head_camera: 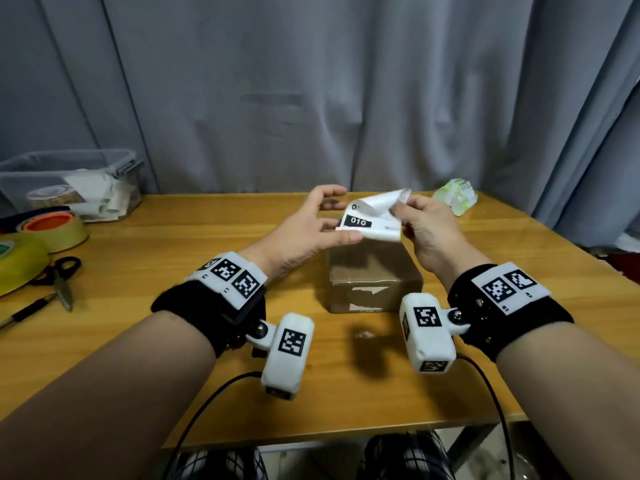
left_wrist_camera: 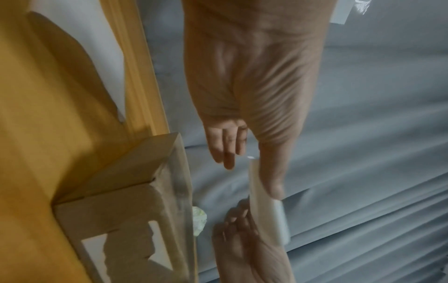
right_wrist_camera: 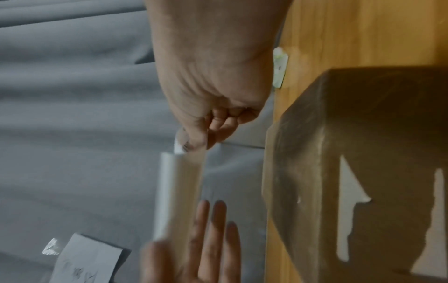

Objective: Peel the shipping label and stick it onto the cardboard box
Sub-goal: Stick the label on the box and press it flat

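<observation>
Above the cardboard box (head_camera: 374,271), you hold the shipping label (head_camera: 372,221) in mid-air between both hands. Your left hand (head_camera: 304,230) steadies the label's near-left corner, thumb pressed on its printed face, while the other fingers (head_camera: 332,191) stretch out relaxed above it. Your right hand (head_camera: 426,230) pinches the label's upper right corner, its grip curled tight on the curling edge, where a clear glossy layer lifts away from the white sheet. A black block printed "010" shows on the label's face. The box sits on the wooden tabletop (head_camera: 173,306) directly under the label, torn white paper remnants on its near side. Left of the box lie black scissors (head_camera: 64,278), a pen (head_camera: 26,311) and rolls of tape (head_camera: 55,226), with a clear plastic bin (head_camera: 69,181) beyond them. Behind and to the right of the box rests a crumpled green-and-white wrapper (head_camera: 455,195), before a grey curtain (head_camera: 311,81).
</observation>
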`<act>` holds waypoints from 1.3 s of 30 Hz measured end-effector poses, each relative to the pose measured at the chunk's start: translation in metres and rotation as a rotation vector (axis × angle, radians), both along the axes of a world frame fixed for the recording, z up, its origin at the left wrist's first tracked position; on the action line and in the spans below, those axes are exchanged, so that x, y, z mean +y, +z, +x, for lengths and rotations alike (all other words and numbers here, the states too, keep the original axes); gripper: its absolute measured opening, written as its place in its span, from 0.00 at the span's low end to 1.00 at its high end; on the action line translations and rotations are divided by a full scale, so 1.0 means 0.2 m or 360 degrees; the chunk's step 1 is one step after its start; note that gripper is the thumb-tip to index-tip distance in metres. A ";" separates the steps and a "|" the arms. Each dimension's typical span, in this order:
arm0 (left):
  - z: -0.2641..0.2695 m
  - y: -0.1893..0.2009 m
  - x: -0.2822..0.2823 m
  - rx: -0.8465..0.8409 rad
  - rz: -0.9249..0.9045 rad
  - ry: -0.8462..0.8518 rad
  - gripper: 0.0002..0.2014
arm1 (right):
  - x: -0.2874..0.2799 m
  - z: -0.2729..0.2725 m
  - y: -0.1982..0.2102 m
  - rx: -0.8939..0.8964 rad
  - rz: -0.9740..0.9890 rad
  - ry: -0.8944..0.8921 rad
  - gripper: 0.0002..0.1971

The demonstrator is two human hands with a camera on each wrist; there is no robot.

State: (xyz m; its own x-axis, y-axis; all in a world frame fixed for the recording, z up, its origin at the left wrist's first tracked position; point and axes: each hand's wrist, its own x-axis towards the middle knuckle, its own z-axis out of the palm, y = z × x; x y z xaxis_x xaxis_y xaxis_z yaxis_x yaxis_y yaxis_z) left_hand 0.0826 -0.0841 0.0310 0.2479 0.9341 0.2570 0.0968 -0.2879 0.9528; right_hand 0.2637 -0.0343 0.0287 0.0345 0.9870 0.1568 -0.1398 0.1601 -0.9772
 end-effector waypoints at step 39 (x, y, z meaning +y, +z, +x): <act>-0.28 -0.07 0.09 0.1026 0.0228 0.0538 0.08 | 0.13 -0.32 -0.05 -0.0399 -0.0026 0.0210 0.08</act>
State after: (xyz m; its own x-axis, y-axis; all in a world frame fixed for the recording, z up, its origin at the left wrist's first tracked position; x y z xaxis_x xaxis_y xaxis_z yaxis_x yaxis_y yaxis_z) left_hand 0.0275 -0.0662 0.0170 0.0957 0.9545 0.2825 0.7296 -0.2604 0.6324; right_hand 0.1996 -0.0088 0.0193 -0.1324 0.9828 0.1285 0.0880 0.1408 -0.9861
